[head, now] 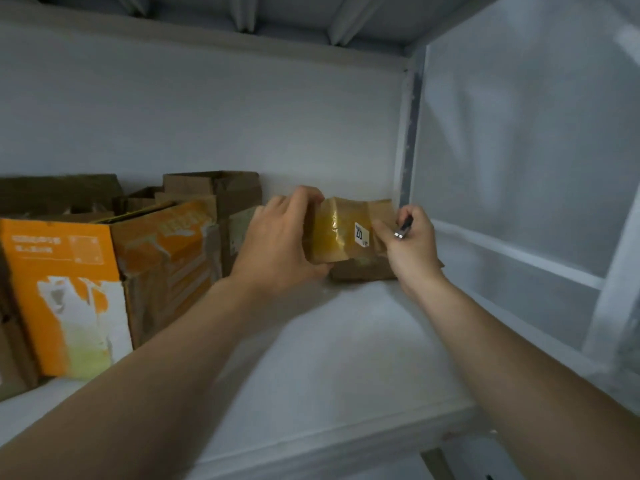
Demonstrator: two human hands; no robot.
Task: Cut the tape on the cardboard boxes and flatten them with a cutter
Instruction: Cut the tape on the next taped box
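I see left hand (280, 237) gripping small taped box (341, 237) on shelf (329, 341) | right hand (412, 247) holding cutter (404, 228), thumb against that box

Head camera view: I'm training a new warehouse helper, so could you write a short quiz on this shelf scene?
1. True or false: the cutter is in the left hand.
2. Where do the orange boxes stand relative to the small taped box? A) to its left B) to its right C) on top of it
3. What is stuck on the small taped box beside the yellowish tape?
Key: 1 false, the right hand holds it; 2 A; 3 a white label.
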